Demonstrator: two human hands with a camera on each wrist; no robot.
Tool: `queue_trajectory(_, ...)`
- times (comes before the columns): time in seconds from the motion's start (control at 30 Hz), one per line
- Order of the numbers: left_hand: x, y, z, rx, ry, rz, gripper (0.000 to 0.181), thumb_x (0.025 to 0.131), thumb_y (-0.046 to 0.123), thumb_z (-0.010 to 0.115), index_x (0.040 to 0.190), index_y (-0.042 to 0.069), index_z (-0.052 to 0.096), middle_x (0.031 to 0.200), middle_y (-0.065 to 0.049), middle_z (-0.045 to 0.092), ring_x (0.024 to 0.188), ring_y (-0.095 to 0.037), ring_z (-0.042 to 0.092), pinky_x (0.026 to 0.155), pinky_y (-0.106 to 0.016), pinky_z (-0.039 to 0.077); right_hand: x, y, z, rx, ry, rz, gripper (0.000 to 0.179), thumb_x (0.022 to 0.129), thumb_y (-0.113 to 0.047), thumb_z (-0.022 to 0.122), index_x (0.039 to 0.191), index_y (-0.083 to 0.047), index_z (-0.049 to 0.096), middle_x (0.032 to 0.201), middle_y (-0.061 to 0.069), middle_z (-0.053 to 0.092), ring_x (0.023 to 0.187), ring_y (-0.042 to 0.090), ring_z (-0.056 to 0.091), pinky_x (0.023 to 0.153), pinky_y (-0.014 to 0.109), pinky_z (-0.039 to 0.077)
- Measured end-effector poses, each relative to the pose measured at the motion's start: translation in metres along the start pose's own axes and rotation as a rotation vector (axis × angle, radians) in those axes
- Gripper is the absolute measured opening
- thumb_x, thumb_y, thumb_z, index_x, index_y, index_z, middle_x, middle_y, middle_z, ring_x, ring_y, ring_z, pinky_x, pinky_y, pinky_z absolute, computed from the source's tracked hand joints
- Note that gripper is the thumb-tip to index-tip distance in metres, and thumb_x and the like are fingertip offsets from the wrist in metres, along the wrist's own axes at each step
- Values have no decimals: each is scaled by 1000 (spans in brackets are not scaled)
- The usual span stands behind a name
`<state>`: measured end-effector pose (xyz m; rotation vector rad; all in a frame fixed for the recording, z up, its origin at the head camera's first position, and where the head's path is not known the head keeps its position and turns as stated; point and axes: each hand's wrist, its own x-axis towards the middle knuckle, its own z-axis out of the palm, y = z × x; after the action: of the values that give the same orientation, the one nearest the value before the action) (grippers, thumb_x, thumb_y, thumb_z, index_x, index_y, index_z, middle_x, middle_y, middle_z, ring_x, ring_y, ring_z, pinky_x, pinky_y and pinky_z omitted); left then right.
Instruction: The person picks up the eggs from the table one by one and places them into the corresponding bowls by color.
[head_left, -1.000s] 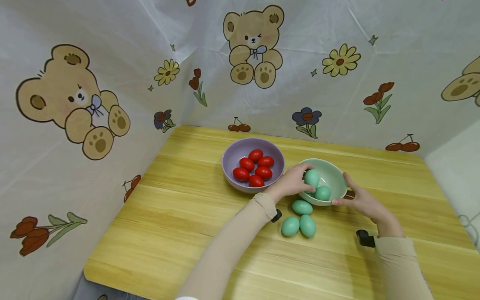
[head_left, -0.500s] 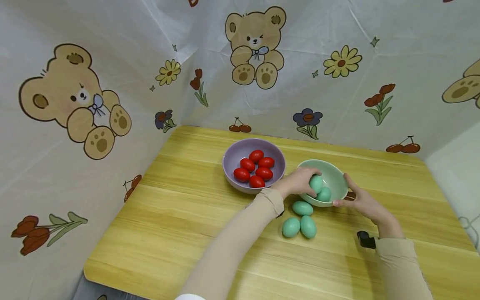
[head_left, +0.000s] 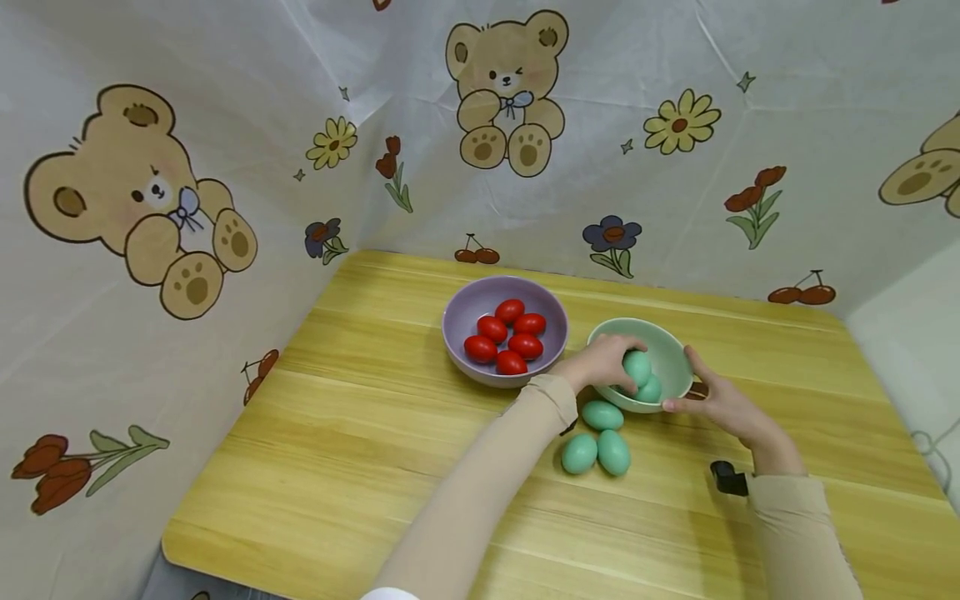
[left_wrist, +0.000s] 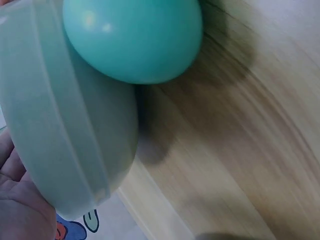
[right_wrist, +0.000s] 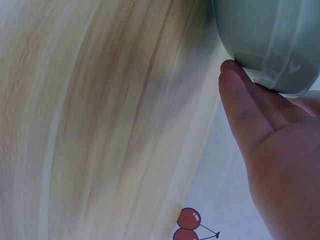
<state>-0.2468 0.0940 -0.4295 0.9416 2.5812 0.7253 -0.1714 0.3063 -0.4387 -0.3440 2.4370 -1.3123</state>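
A pale green bowl stands toward the right of the table. Inside it my left hand grips a green egg, with another green egg lying against it. At the bowl's right side my right hand holds the rim and wall, thumb at the front; the right wrist view shows its fingers under the bowl's outer wall. Three green eggs, one of them the nearest egg, lie on the table before the bowl. In the left wrist view a green egg overlaps the bowl.
A purple bowl with several red eggs stands left of the green bowl, close to my left forearm. The wooden table ends at a patterned cloth at the back and left.
My left hand has moved rightward inside the green bowl, bringing its egg from near the left rim to the other egg. The right hand keeps its place on the bowl.
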Motion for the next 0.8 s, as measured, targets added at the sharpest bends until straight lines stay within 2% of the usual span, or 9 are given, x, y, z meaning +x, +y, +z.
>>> queue_trajectory(0.27,1,6,0,-12,-5,-14,66,74,21,79,133,18,50,125,8,52,106,-7,46,81,-13,37,1,1,0,-8,8,-7,97,89,-20,63,145,-8,-15,145,34,6,121,50,35,88,47,44)
queue_trajectory(0.57,1,5,0,25,16,-35,65,72,17,80,131,18,52,119,7,56,95,-5,50,78,-14,40,2,-1,-3,-16,12,10,98,88,-20,65,145,-9,-15,145,35,7,121,51,34,90,51,41)
queue_trajectory(0.8,0,6,2,81,-11,-57,62,72,21,80,128,20,54,117,9,56,94,-3,49,78,-16,41,3,3,-2,14,11,-6,98,88,-18,65,146,-9,-14,147,32,4,121,48,36,86,38,46)
